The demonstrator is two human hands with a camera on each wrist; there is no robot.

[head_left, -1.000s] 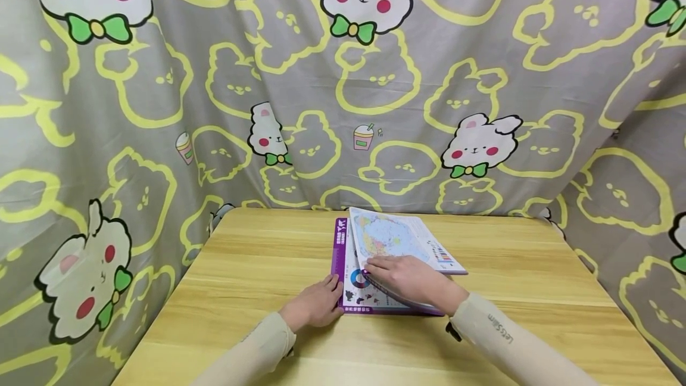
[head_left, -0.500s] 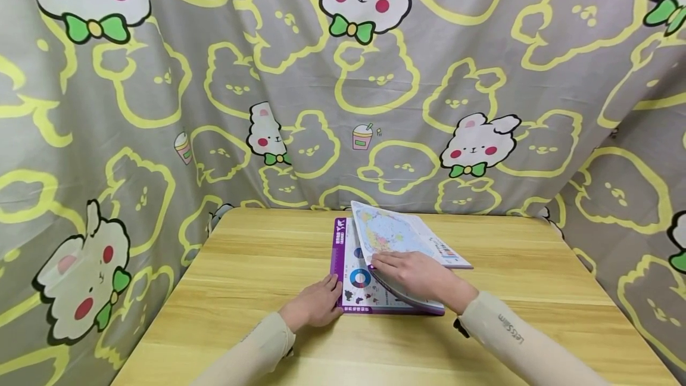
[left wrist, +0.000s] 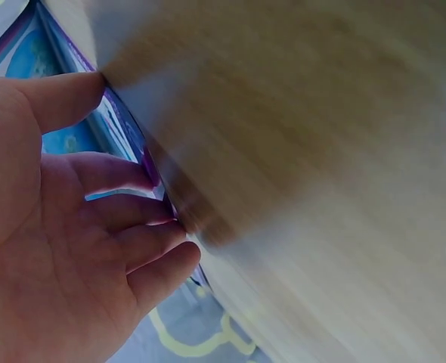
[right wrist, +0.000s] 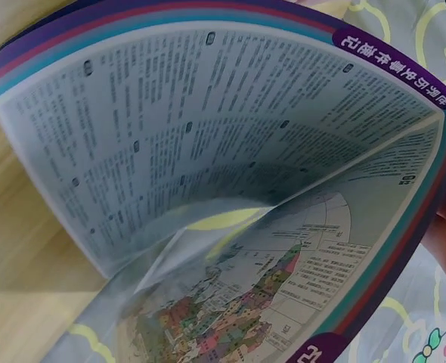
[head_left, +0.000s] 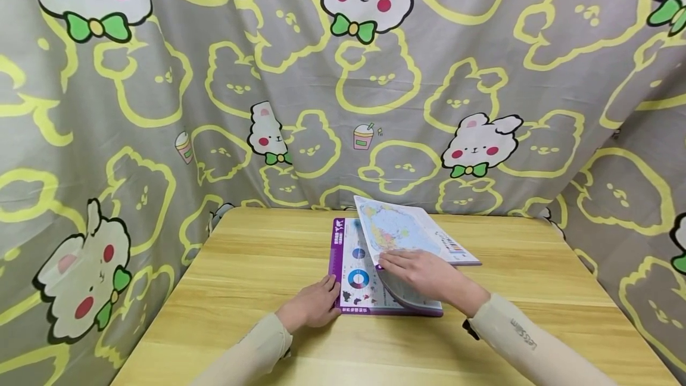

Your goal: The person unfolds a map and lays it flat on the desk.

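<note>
A folded map (head_left: 345,258) with a purple border and printed charts lies on the table. Its upper panel (head_left: 399,225), showing a pale world map and a barcode, slants up toward the back right. My right hand (head_left: 420,276) pinches the left edge of this raised panel, fingers on top. In the right wrist view the folds spread like a fan, with text columns (right wrist: 208,106) inside and fingers (right wrist: 444,234) at the far edge. The left hand (head_left: 312,302) touches the map's left border; the left wrist view shows its extended fingertips along the purple edge.
The wooden table (head_left: 236,261) extends around the map on all sides. Behind and beside it hangs a grey curtain (head_left: 311,88) with yellow outlines and cartoon animals. Beige sleeves (head_left: 252,338) cover both forearms.
My right hand has moved right, lifting the upper panel's left edge higher and farther across. More of the printed page underneath shows. The left hand has stayed at the left border.
</note>
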